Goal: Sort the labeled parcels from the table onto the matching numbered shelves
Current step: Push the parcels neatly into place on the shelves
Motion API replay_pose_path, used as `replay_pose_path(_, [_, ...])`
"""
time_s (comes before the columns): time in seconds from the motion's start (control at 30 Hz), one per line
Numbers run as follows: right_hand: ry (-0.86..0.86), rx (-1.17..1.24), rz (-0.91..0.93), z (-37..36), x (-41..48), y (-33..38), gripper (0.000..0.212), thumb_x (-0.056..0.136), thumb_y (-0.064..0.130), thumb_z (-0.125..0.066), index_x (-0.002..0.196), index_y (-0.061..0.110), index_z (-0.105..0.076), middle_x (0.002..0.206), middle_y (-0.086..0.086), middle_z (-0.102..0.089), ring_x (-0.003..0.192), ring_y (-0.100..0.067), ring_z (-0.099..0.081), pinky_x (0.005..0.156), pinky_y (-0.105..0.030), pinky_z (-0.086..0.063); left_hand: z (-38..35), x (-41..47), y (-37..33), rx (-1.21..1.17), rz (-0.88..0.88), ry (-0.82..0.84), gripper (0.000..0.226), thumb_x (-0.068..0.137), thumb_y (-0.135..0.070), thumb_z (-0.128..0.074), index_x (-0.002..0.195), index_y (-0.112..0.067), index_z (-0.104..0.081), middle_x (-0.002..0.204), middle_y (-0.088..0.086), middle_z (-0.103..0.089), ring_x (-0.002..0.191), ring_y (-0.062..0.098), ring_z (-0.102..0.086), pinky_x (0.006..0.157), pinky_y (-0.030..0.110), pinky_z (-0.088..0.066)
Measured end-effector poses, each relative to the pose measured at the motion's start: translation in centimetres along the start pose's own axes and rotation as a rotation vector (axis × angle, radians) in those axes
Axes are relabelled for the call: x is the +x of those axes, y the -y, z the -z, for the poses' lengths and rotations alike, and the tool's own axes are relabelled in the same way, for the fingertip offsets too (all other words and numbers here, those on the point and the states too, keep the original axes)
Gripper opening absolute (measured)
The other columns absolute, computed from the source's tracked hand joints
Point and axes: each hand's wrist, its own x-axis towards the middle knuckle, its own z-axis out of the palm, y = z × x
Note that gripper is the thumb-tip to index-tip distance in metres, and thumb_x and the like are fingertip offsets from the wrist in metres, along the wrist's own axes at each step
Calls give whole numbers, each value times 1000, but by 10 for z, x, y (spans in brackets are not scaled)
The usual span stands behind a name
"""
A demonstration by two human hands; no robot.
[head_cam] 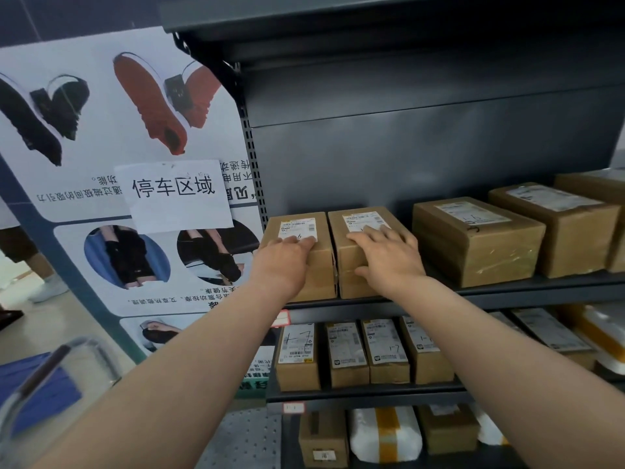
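Pressing straight fingers on two side-by-side parcels at the shelf front edge: left hand, right hand.

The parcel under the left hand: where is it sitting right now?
Head view: the parcel sits at the left end of the upper shelf, under the left hand, close beside a second parcel that the right hand rests on.

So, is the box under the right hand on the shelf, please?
On it: the box lies flat on the shelf, label up, right hand resting on top.
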Motion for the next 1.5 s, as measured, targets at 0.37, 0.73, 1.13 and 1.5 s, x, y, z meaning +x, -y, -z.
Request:
replay_pose_path(0.37, [-149, 147, -36, 30, -41, -77, 57, 94, 30, -54, 147, 26, -32, 158, 0, -22, 148, -16, -6, 118, -42, -4, 23, 13, -74, -247, -174, -125, 63, 96, -17, -51, 152, -14, -24, 160, 8, -20, 148, 24, -16, 120, 42, -14])
replay_pose_path(0.73, [-35, -28, -216, 51, -61, -246, 71, 88, 26, -63, 149, 22, -26, 160, -6, -13, 148, -23, 2, 117, -42, -6, 23, 63, -213, -216, -293, 4, 64, 97, -45, -48, 152, -23, -24, 160, 2, -21, 147, 21, -17, 120, 43, -11])
replay_pose_path(1.13, [78, -25, -83, 53, -25, -323, 73, 77, 46, -71, 139, 42, -32, 151, 0, -32, 135, -35, -24, 102, -53, -30, 24, 85, -263, -120, -236, 214, 72, 91, -52, -54, 151, -39, -17, 157, 1, -28, 143, 24, -27, 118, 51, -1])
replay_pose_path(1.5, [100, 254, 21, 53, -12, -297, 62, 81, 46, -69, 137, 35, -45, 137, 6, -42, 120, -26, -28, 99, -40, -36, 42, 77, -235, -73, -120, 270, 63, 90, -36, -63, 144, -39, -30, 142, -5, -50, 137, 24, -38, 118, 55, -1])
